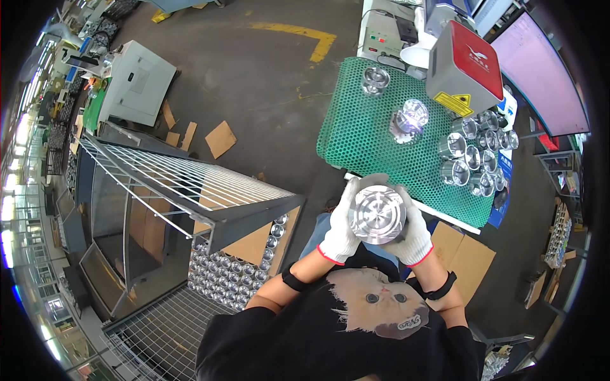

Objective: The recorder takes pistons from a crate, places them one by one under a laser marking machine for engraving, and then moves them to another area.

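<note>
In front of my body I hold a shiny metal piston (377,214), its round face with concentric rings turned up. My left hand (341,230), in a white knit glove with a red cuff, wraps its left side. My right hand (413,232), gloved the same way, closes on its right side. A grey rounded edge shows just beyond the piston; whether it belongs to the same part I cannot tell. On the green mat ahead stand a brightly lit piston (414,116) and another piston (375,80) farther off. Several pistons (454,146) are grouped at the mat's right side.
A grey and red laser-marking head (467,66) overhangs the green perforated mat (356,127). A monitor (540,70) stands at the right. A wire cage (190,184) at my left holds rows of pistons (232,276). Cardboard (473,263) lies low at my right.
</note>
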`<state>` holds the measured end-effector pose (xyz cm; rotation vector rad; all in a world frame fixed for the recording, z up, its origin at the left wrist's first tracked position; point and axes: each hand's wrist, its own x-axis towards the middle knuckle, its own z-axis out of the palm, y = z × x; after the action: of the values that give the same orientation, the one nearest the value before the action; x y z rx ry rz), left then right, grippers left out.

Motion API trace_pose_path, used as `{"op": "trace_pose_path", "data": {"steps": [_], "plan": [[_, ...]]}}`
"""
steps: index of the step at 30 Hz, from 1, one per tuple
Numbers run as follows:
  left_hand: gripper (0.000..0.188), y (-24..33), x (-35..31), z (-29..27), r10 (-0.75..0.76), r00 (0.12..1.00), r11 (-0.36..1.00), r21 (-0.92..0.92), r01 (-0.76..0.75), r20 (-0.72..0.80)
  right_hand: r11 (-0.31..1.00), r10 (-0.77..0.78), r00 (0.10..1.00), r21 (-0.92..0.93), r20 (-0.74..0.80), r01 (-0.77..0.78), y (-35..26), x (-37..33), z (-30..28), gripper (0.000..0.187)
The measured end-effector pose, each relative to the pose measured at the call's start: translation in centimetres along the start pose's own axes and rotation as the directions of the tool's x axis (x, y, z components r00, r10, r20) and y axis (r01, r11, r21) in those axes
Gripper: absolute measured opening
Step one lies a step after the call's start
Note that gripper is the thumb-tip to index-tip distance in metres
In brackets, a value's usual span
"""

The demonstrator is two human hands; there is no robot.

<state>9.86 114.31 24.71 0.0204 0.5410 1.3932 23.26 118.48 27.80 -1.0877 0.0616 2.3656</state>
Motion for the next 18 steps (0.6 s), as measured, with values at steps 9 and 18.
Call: {"op": "trace_pose_path", "data": {"steps": [9, 18], "plan": [[0.041, 1.0, -0.5, -13.7, 0.091, 0.919, 0.85, 0.511, 0.129, -0.384, 0.696, -0.061, 0.996, -0.713, 0.064, 0.089, 0.1, 7.2, -4.6, 0.026], [0.049, 3.0, -3.2, -16.1, 0.117, 0.897, 0.846, 0.516, 0.135, -0.427, -0.907, -0.257, 0.579, -0.4, 0.774, 0.133, -8.2, 20.2, 1.7, 0.015]]}}
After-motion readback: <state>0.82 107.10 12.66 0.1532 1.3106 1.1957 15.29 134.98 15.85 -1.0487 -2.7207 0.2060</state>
